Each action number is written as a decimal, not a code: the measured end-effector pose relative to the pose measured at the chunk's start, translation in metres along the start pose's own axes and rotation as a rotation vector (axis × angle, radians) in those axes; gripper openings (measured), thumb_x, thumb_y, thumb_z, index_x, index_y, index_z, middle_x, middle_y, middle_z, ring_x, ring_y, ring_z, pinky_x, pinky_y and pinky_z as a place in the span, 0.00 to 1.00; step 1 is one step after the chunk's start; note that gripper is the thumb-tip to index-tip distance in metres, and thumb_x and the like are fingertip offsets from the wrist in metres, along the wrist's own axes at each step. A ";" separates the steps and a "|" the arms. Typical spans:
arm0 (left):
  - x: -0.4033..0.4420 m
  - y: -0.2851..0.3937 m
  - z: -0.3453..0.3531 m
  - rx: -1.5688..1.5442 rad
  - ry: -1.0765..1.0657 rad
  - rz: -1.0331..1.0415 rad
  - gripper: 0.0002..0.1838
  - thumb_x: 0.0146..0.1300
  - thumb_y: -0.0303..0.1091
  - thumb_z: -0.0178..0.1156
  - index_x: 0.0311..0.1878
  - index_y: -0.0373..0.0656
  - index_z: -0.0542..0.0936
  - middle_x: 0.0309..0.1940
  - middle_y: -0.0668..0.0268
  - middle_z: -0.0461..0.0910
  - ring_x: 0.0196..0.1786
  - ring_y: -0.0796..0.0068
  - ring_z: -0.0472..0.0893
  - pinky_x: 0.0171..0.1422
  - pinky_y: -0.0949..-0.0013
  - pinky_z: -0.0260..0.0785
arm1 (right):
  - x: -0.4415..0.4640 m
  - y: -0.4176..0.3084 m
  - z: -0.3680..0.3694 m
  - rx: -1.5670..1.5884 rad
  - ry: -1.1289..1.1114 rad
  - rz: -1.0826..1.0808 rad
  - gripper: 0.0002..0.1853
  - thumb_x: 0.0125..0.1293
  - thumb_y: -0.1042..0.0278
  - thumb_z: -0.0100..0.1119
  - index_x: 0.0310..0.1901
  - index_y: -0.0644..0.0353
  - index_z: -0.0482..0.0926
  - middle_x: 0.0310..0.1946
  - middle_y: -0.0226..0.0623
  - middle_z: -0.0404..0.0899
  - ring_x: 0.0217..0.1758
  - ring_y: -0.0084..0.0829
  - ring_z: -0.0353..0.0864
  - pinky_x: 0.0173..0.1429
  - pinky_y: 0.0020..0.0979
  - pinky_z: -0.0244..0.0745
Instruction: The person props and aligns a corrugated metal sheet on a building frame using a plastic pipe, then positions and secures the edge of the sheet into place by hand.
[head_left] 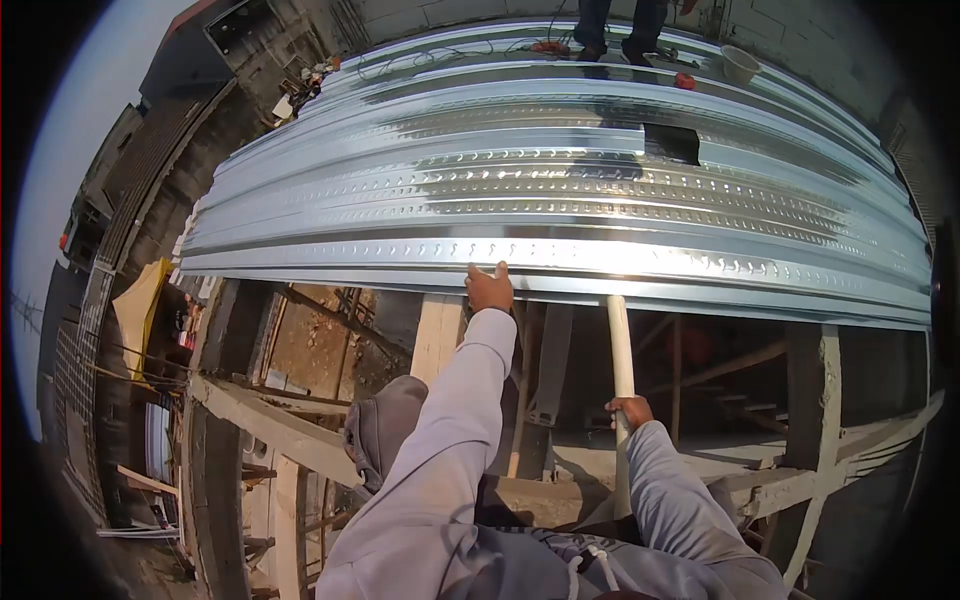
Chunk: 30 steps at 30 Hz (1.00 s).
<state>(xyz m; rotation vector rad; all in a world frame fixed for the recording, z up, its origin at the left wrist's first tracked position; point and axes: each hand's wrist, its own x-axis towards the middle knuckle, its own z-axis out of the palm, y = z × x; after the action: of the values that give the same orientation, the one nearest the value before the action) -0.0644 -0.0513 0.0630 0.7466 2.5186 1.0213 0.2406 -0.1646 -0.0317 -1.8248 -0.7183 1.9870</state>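
Note:
My left hand [490, 287] is at the near edge of a shiny corrugated metal decking sheet [400, 254], gripping its lip with fingertips and thumb on top. To the right, my right hand [630, 411] is closed around a round, pale wooden pole [620, 350]. The pole stands nearly upright, its top end against or just below the sheet's front edge; I cannot tell whether it touches. Its lower end disappears behind my right sleeve and body.
Timber beams [280, 425] and a post [828, 400] frame an open drop below the deck edge. A person's legs [620, 25] stand at the far side, near cables [430, 60], a bucket [740, 64] and a red object [684, 81]. A dark rectangular patch [672, 144] is on the deck.

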 end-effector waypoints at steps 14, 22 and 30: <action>0.066 -0.075 0.071 -0.874 -0.298 -0.660 0.33 0.52 0.51 0.54 0.53 0.34 0.61 0.52 0.53 0.62 0.55 0.55 0.63 0.57 0.52 0.54 | 0.002 -0.006 -0.010 -0.007 -0.059 0.145 0.23 0.36 0.70 0.64 0.36 0.74 0.71 0.21 0.39 0.73 0.18 0.29 0.72 0.21 0.27 0.69; 0.084 -0.101 0.085 -1.376 -0.538 -0.554 0.29 0.55 0.49 0.51 0.55 0.42 0.60 0.52 0.60 0.61 0.58 0.63 0.59 0.62 0.60 0.48 | -0.001 -0.002 -0.007 0.120 -0.084 0.208 0.15 0.37 0.70 0.62 0.29 0.66 0.72 0.18 0.36 0.70 0.17 0.29 0.70 0.24 0.29 0.67; 0.098 -0.122 0.105 -1.443 -0.504 -0.655 0.26 0.57 0.51 0.47 0.54 0.45 0.61 0.51 0.64 0.64 0.54 0.66 0.65 0.60 0.61 0.54 | 0.004 0.003 -0.009 0.228 -0.143 0.276 0.16 0.39 0.70 0.61 0.31 0.64 0.70 0.18 0.36 0.69 0.17 0.29 0.70 0.24 0.30 0.68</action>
<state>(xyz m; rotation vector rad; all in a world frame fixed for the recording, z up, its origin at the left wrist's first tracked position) -0.1370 -0.0112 -0.1067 -0.2423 0.9476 1.6401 0.2488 -0.1636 -0.0369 -1.7350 -0.2718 2.2855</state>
